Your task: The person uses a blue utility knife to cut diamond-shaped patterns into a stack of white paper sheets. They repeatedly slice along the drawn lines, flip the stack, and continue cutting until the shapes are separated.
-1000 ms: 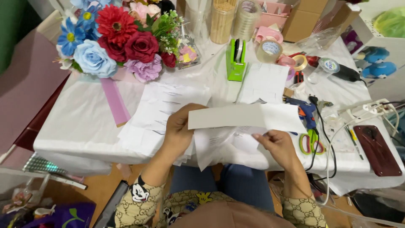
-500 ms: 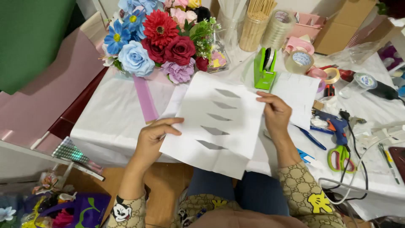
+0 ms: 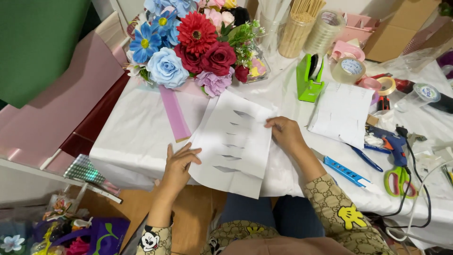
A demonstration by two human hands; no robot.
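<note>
1. Two hands bracket one white sheet [image 3: 234, 144] with a column of slits cut down its middle. It lies on the worktop [image 3: 137, 132], and its near end hangs over the front edge towards the lap.
2. Left hand [image 3: 178, 166]: it lies on the sheet's lower left edge, palm down and fingers spread. It presses the paper and grips nothing that I can see.
3. The sheet's long axis runs from the person away towards the bouquet [image 3: 188, 42], tilted a little to the right at the far end. The slits lie across that axis, one above another.
4. Right hand [image 3: 285, 133]: it rests at the upper right edge with its fingers curled over the edge. I cannot tell whether they pinch the paper or only hold it flat.
5. Both hands touch the sheet, so neither is nearer. The left is at the near corner and the right at the far side, so they sit diagonally across it.
6. Further right, a second cut sheet [image 3: 342, 113], a blue knife [image 3: 347, 171] and scissors [image 3: 400, 180] lie apart from both hands.
7. Against a second ago, the sheet is unfolded flat rather than held up as a folded strip. Since half a second ago little differs, but the left hand sits lower along the edge.
</note>
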